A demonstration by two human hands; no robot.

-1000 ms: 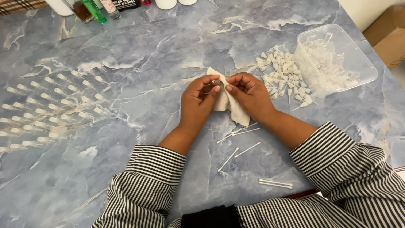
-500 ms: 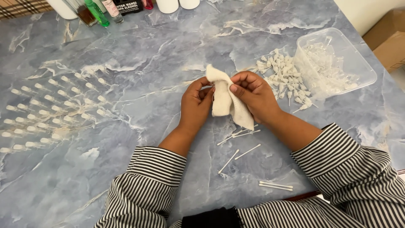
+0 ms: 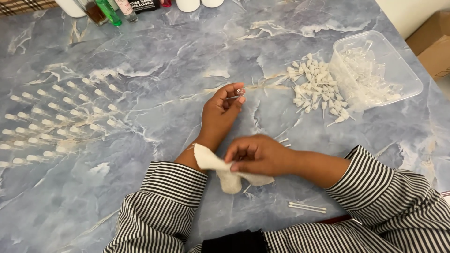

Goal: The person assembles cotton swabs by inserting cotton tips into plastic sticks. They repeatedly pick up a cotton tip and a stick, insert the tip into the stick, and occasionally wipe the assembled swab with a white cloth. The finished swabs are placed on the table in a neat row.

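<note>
My left hand is stretched forward over the marble table and pinches a small clear-tipped applicator stick between thumb and fingertips. My right hand lies close to my body, across my left forearm, and holds a white cloth down against the table. Both arms wear black-and-white striped sleeves. A few thin white sticks lie on the table near my right forearm.
Rows of small white-tipped pieces are laid out on the left. A loose heap of the same pieces sits beside a clear plastic tub at right. Bottles line the far edge. A cardboard box stands beyond the table's right edge.
Both hands held the cloth together over the stick at mid-table. Now my right hand has pulled the cloth back toward me, and my left hand has reached forward with the stick.
</note>
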